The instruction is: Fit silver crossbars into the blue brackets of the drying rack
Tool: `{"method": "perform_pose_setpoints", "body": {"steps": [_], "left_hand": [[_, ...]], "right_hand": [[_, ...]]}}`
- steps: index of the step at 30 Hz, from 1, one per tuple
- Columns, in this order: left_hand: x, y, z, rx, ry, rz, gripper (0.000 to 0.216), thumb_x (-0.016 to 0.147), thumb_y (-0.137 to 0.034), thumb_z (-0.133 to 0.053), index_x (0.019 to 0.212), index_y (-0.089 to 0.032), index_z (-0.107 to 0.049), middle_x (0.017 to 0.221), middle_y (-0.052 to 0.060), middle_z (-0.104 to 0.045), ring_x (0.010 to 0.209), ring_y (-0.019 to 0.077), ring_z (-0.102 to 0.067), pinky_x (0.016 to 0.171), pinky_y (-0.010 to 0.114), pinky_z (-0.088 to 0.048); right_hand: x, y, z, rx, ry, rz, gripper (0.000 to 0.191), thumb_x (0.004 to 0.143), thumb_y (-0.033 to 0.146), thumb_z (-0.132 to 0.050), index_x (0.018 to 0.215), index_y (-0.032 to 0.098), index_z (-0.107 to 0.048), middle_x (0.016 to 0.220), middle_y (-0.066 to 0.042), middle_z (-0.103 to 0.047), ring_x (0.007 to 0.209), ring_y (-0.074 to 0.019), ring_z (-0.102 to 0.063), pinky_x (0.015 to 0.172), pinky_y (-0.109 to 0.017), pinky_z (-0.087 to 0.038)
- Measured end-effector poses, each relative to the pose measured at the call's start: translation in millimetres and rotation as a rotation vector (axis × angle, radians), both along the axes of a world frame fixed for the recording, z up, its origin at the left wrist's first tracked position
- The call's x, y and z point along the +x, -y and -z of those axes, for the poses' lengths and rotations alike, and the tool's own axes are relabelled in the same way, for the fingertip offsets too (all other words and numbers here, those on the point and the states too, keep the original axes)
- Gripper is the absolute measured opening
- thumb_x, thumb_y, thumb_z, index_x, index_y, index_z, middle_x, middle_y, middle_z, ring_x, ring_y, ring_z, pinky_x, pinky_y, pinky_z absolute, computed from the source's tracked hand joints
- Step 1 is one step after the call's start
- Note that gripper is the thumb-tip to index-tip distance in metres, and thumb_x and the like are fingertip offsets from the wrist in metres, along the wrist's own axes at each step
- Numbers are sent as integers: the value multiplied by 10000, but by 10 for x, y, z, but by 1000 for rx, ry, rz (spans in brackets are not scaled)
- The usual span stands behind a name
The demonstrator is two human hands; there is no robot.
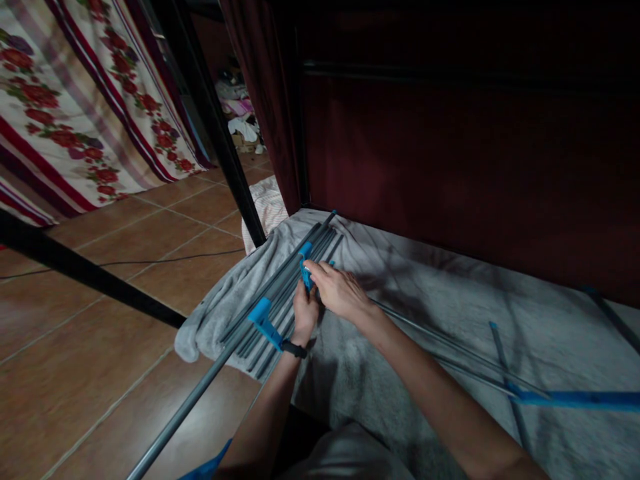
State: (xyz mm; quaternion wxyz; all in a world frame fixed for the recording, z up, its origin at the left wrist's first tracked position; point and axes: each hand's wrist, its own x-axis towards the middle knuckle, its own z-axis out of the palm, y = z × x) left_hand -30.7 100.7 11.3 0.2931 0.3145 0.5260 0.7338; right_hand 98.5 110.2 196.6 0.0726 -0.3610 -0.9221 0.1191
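Note:
My left hand [305, 310], with a dark band at the wrist, is closed around the lower end of a blue plastic connector [305, 252]. The fingers of my right hand [341, 288] pinch the same connector from the right. Beneath and beyond both hands lies a bundle of grey metal tubes [280, 283]. Another blue plastic connector [265, 323] sits near my left wrist, by a long grey tube [185, 413] that slants down to the lower left. My fingers partly cover the held connector, so its joint with any tube is hidden.
A grey blanket [400, 267] covers the bed. At right, thin tubes [450, 343] meet a blue bar [580, 399]. Black bed posts [220, 127] stand at left, with a tiled floor [125, 333] and a cable beyond. A dark red panel [450, 167] rises behind.

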Motion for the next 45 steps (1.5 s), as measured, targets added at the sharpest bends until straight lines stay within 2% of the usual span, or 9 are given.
{"method": "perform_pose_setpoints", "body": {"steps": [4, 8, 12, 15, 26, 31, 45], "left_hand": [[-29, -36, 90, -21, -177, -38, 398, 815, -175, -745, 1209, -225, -731, 1189, 74, -762, 1138, 271, -696, 1127, 453, -510], [-50, -51, 157, -14, -294, -39, 407, 864, -183, -695, 1269, -221, -714, 1244, 94, -755, 1165, 285, -706, 1113, 465, -521], [-57, -54, 160, -10, -298, -47, 377, 852, -189, -711, 1227, -229, -727, 1216, 92, -761, 1164, 297, -711, 1121, 476, -521], [-53, -65, 133, -4, -285, -54, 363, 846, -193, -710, 1206, -227, -730, 1219, 96, -764, 1186, 306, -710, 1136, 482, -518], [-33, -52, 82, -18, -310, -55, 339, 879, -191, -682, 1215, -216, -714, 1209, 105, -760, 1172, 292, -721, 1111, 449, -532], [-44, -60, 93, -52, -322, -69, 301, 880, -190, -665, 1177, -211, -709, 1147, 102, -762, 1099, 284, -725, 1068, 444, -547], [-57, -50, 79, -120, -318, -78, 303, 846, -133, -645, 1128, -231, -694, 1092, 82, -761, 1074, 272, -714, 1036, 426, -553]], "right_hand": [[7, -30, -52, 21, -16, 15, 524, 1127, 293, -233, 1611, 280, -436, 1429, -92, -674, 1145, -233, -724, 979, -357, -542], [-14, -38, -9, 22, 11, 22, 520, 1127, 280, -223, 1604, 267, -429, 1424, -108, -678, 1154, -235, -724, 991, -365, -542], [-56, -36, 108, 18, 47, 32, 480, 1125, 272, -209, 1487, 242, -522, 1386, -120, -695, 1139, -239, -730, 977, -369, -553], [-83, -67, 207, 9, 55, 29, 459, 1113, 234, -228, 1453, 241, -536, 1369, -106, -703, 1110, -235, -738, 958, -366, -560], [-99, -185, 404, -52, 45, 27, 508, 1127, 299, -231, 1562, 243, -488, 1443, -111, -681, 1185, -248, -723, 998, -391, -564], [-113, -173, 453, -71, 57, 24, 496, 1136, 319, -244, 1556, 270, -504, 1519, -106, -651, 1200, -228, -724, 1014, -377, -559], [-133, -131, 531, -51, 103, 21, 450, 1145, 306, -242, 1487, 244, -527, 1425, -105, -697, 1137, -226, -740, 966, -366, -563]]}}
